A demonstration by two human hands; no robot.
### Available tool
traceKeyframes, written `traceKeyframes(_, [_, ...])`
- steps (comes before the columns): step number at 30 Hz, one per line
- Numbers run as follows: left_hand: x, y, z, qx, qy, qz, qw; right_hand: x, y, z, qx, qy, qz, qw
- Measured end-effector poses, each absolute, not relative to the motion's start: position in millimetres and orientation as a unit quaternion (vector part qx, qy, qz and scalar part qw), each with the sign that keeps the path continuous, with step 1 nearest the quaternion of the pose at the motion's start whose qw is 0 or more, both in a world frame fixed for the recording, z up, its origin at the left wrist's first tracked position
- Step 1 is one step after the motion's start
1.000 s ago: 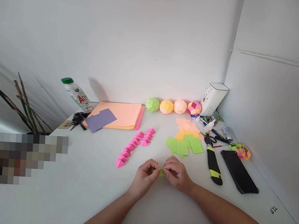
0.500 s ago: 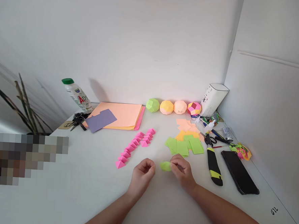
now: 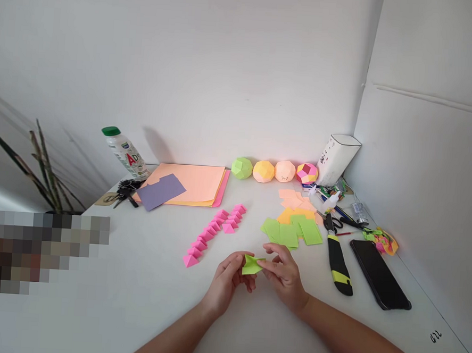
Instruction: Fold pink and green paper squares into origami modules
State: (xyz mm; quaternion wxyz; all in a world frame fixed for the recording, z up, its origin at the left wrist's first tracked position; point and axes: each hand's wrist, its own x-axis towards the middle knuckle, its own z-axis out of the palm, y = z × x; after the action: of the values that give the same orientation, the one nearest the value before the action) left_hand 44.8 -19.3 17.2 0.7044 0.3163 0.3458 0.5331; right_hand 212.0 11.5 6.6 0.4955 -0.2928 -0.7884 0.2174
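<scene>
A small piece of green paper (image 3: 250, 266) with raised folds is between my hands, just above the white table. My left hand (image 3: 225, 282) is closed on its left side, thumb in front and fingers curled behind. At the paper's right edge, my right hand (image 3: 286, 275) grips it with the lower fingertip, while another finger is lifted above. Two rows of folded pink paper pieces (image 3: 208, 232) lie beyond my left hand. Flat green paper squares (image 3: 290, 234) lie beyond my right hand, with orange (image 3: 287, 217) and peach sheets (image 3: 293, 197) behind them.
Along the wall stand several paper balls (image 3: 242, 168) and a white container (image 3: 338, 159). To the right lie a cutter knife (image 3: 338, 265), scissors (image 3: 332, 223) and a phone (image 3: 381, 274). Large coloured sheets (image 3: 196, 179), keys (image 3: 127, 191) and a bottle (image 3: 125, 154) are at the back left.
The green paper has moved left, from my right hand alone to between both hands, and its folds now stand open. My left hand has taken hold of it.
</scene>
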Motion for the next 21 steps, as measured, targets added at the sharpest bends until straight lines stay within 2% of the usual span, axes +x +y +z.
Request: traceKeyframes(21, [45.0,-18.1,23.7,0.277,0.337,0.487,0.756,210.7,11.6,10.9,-0.280,-0.786,0.246,0.493])
